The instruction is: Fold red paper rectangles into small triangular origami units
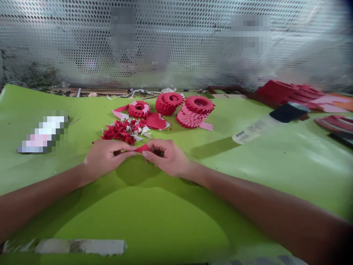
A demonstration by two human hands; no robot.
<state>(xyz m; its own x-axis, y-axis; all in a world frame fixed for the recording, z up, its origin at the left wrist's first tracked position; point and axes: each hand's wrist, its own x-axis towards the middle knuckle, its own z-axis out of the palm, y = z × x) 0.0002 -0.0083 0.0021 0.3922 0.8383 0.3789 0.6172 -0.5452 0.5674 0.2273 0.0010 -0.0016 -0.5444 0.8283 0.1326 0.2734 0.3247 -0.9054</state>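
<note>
Both my hands meet over the green table [154, 221], pinching one small red folded paper piece [142, 148] between them. My left hand [106, 157] grips its left end with thumb and fingers closed. Its right end is held by my right hand [168, 158], fingers curled. Just beyond the hands lies a pile of small red and white folded paper triangles [124, 131]. Further back stand three red ring-shaped paper assemblies [139, 109] [168, 102] [195, 111], the right one stacked and partly pink.
A flat red paper square [156, 120] lies by the rings. A white bottle with a dark cap [268, 123] lies at the right. Red paper sheets [286, 94] are stacked at the far right. A perforated metal screen [176, 44] backs the table.
</note>
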